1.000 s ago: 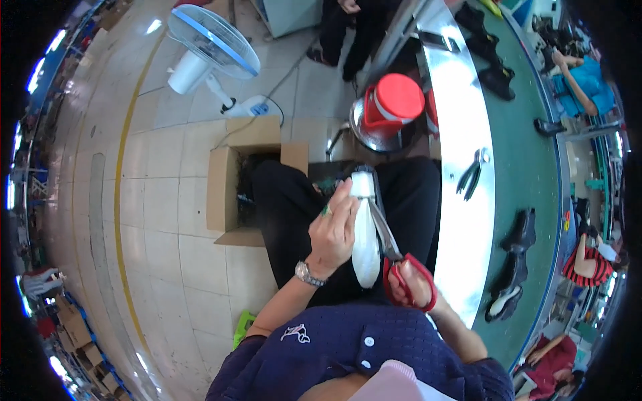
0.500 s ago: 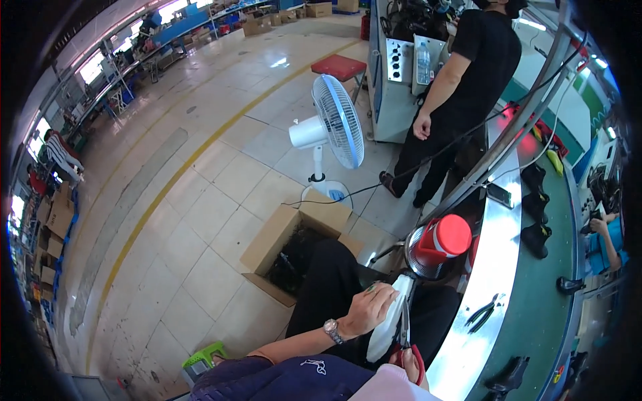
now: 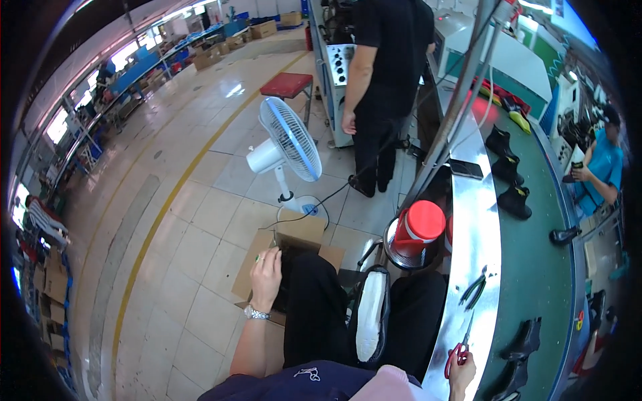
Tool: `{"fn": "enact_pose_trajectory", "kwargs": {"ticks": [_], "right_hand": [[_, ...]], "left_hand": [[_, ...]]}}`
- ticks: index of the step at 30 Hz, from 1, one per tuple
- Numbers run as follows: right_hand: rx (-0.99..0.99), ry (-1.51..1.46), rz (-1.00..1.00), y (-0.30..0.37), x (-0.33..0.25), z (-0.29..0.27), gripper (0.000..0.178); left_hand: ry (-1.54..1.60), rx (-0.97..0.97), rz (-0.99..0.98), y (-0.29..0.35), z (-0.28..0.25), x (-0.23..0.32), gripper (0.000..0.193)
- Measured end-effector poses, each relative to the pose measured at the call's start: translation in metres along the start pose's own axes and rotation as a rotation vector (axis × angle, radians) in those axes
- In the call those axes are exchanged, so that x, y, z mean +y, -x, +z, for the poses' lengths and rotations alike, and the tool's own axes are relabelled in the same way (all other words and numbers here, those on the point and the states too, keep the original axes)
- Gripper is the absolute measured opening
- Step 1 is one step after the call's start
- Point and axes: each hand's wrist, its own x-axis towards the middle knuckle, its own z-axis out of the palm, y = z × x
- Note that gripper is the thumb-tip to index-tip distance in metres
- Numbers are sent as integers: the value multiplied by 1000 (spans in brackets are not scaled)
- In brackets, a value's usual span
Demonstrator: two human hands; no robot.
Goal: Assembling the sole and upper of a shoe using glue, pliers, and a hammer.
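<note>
A black shoe (image 3: 370, 319) rests between my thighs, its long white sole side facing up, and neither hand touches it. At the near edge of the cardboard box (image 3: 242, 277) is my left hand (image 3: 266, 275), fingers bent and close together. Something small and green shows at its fingers; whether anything else is pinched there is hidden. On the right, my right hand (image 3: 461, 371) is closed on the red handles of a pair of scissors (image 3: 459, 353). Their blades point away from me over the shiny metal ledge (image 3: 438, 374). Dark material lies inside the box.
Pliers (image 3: 474, 290) and a phone (image 3: 466, 168) lie on the ledge. Several black shoes (image 3: 513, 202) stand on the green belt (image 3: 545, 267) beyond. A red jug (image 3: 421, 224) sits on a round stool. Ahead are a fan (image 3: 291, 140), its cable and a standing person (image 3: 388, 80).
My left hand has left the shoe and moved left to the box. The right hand carried the scissors from the shoe to the ledge. The shoe now lies between my thighs.
</note>
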Motion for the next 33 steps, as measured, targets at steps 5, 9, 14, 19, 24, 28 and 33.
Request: {"fn": "enact_pose_trajectory", "kwargs": {"ticks": [5,9,14,19,24,28,33], "right_hand": [[-10,255,73,9,62,-6,48],[57,272,69,-12,46,-13,32],[193,-85,-83,-72,-14,8,28],[251,-81,-122,-147,-58,39,52],[167,114,-36,-199,-68,70,72],[-38,63,-28,-219,-61,55,50],[-552,-884,211,-193,-61,19,33]], "left_hand": [[-268,-571,-241,32,18,-17,47],[213,-361,39,8,22,63,57],[381,-575,946,-7,38,166,49],[500,-722,882,5,85,211,44],[551,-1046,552,-29,129,222,49],[710,-1150,485,-68,150,216,38],[523,-764,563,-57,157,218,27]]}}
